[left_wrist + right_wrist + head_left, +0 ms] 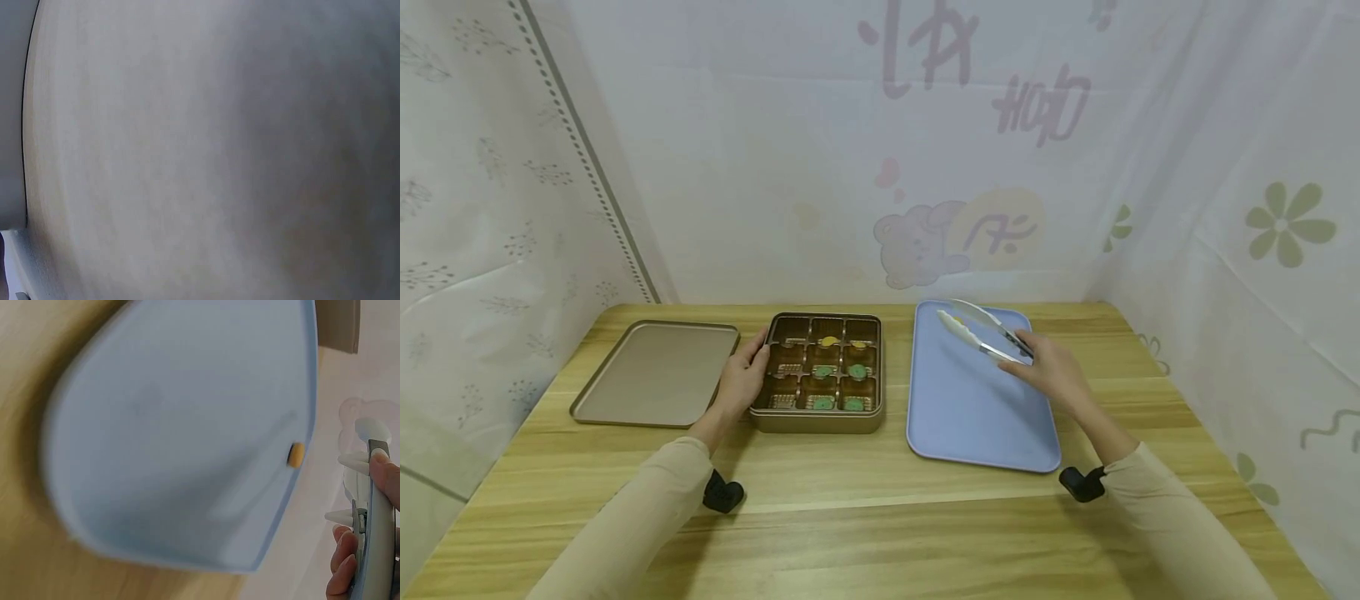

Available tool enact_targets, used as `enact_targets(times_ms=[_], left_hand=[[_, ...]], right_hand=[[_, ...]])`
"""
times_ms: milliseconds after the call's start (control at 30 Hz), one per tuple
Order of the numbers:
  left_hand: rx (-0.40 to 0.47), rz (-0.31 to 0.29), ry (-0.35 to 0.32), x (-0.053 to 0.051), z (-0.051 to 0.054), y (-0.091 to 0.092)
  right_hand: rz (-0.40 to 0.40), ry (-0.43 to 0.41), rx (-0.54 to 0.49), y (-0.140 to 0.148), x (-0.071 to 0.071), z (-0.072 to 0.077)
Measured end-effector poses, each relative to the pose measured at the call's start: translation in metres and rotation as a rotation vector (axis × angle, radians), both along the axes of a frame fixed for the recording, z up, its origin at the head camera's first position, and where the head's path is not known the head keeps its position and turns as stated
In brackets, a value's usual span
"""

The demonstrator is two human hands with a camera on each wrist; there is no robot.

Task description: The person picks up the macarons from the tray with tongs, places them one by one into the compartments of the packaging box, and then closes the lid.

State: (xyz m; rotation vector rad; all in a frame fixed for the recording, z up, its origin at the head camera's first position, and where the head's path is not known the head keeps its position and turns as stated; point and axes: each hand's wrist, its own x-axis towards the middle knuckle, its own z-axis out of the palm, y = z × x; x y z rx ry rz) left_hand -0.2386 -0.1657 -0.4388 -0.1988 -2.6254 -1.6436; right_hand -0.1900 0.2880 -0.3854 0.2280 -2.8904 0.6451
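Observation:
My right hand [1051,367] grips a pair of tongs [962,331] with pale scalloped tips, spread apart above the far end of a blue tray [977,417]. Near the tray's far edge lies a small yellow piece [296,454], apart from the tongs in the right wrist view. My left hand [743,379] rests against the left side of a square gold-brown tin [816,422]. Inside the tin is a brown divided insert with several compartments, some holding yellow pieces [828,342] and green pieces [857,372]. The left wrist view is blurred and shows neither fingers nor tin.
A flat gold-brown lid [658,375] lies left of the tin on the wooden table [850,533]. Patterned white cloth [760,183] hangs behind the table and along both sides. Black wrist devices [724,493] sit at both sleeves.

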Motion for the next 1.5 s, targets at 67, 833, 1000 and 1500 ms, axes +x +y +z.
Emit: enact_targets(times_ms=[67,833,1000,1500], left_hand=[[-0.003,0.002,0.000,0.000,0.000,0.000],[-0.012,0.005,-0.023,0.002,0.002,0.001],[-0.015,0.007,-0.029,0.002,0.002,0.001],[-0.010,-0.001,-0.019,0.003,0.003,0.000]], right_hand=[[-0.019,-0.006,0.012,0.006,0.002,-0.002],[-0.075,-0.114,0.077,0.023,-0.012,-0.021],[-0.077,-0.105,0.094,0.020,-0.018,-0.023],[-0.086,-0.138,0.111,0.013,-0.023,-0.022]])
